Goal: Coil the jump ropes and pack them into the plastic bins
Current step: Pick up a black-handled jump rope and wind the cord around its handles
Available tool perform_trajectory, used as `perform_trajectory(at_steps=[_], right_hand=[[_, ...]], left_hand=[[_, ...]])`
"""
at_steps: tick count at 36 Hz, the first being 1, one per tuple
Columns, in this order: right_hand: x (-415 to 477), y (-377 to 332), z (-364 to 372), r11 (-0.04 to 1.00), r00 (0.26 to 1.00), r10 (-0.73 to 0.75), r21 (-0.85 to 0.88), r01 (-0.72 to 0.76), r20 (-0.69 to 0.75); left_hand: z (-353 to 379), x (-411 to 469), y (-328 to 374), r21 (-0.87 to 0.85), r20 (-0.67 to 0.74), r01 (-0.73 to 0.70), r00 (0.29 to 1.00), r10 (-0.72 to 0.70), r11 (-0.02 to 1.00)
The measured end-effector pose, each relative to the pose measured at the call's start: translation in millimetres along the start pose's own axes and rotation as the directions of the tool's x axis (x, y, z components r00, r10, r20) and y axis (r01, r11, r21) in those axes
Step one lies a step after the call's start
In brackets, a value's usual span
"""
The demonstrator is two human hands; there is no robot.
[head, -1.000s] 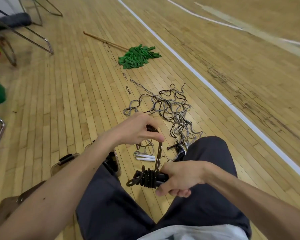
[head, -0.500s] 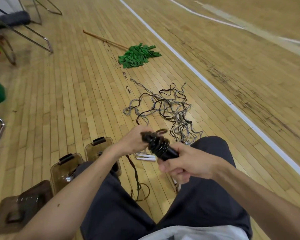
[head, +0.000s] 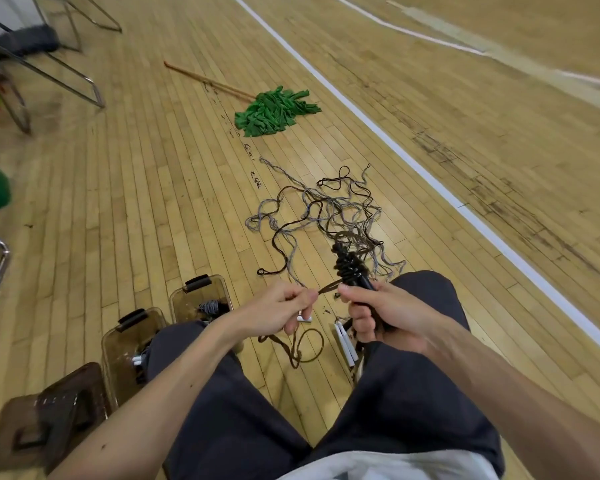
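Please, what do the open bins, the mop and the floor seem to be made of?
Bins: translucent brown-tinted plastic; the contents show through the walls. Mop head: green cloth strips, matte and limp. Mop handle: probably wood or bamboo, tan and slender. Floor: narrow wooden strips with a soft sheen, likely varnished.

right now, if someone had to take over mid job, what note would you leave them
Left grip: pinches the tail of the dark rope; its slack loops on the floor.
Right grip: holds the coil by its handles, with the wraps above the fist.
Bins: two are open by the left knee, both with ropes inside.
Done: this rope is mostly wound.
Left: wind in the tail and bin the coil, then do the tangle ahead and the white handles between the knees.
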State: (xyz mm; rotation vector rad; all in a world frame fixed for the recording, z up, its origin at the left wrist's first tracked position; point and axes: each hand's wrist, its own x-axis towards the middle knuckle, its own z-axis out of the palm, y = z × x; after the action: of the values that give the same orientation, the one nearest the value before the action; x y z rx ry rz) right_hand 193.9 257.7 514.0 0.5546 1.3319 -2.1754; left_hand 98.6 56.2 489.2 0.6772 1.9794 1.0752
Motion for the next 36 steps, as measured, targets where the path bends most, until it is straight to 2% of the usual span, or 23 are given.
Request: perform_trajectory(at_steps=[3,9,16,20,23,27,30,33,36], right_hand=[[2.0,-0.9,-1.7,0.999,0.999,-0.037,-0.001,0.037,-0.036],[0.9,3.1,-1.5,0.984,0.987,-0.156,-0.082,0.158,0.033],[15.2,11.3,-7.0,0.847,0.933,-0.325,-0.486,0.214,-0.155],[25.1,12.1,-11.4,0.77,0.867,-0.433,-0.601,0.214,-0.246],[32.6,10.9,-17.0,0.753,0.831,-0.468,-0.628,0.196,-0.302],[42.0,12.5,-19.2,0.732,0.85,-0.429,-0.669,0.128,-0.307],[42.6,8.4,-19.0,0.72,0.906,-0.322,-0.692,0.044,-0.277],[37.7,1.8,-18.3,0.66,0.964,-0.168,-0.75,-0.046,-0.208],[31.4,-5.7,-13.3,0.569,0.989,-0.03,-0.816,-0.1,-0.142]], left_hand=[[0.5,-3.9,2.0,-0.018,0.01,0.027,1.0,-0.026,0.999],[-0.5,-11.6,3.5,-0.052,0.018,0.098,0.995,-0.097,0.994],[8.8,-18.4,14.9,-0.061,0.114,0.17,0.98,-0.162,0.984],[13.1,-20.3,22.6,-0.032,0.137,0.203,0.971,-0.197,0.979],[17.9,-20.2,28.6,0.087,0.117,0.198,0.971,-0.208,0.976],[22.5,-19.2,42.2,0.367,0.059,0.154,0.98,-0.188,0.917],[15.1,-21.2,56.4,0.526,0.026,0.11,0.989,-0.145,0.843],[-1.0,-24.0,70.7,0.608,0.043,0.081,0.99,-0.135,0.79],[-14.6,-26.5,85.6,0.648,0.111,0.03,0.985,-0.133,0.761]])
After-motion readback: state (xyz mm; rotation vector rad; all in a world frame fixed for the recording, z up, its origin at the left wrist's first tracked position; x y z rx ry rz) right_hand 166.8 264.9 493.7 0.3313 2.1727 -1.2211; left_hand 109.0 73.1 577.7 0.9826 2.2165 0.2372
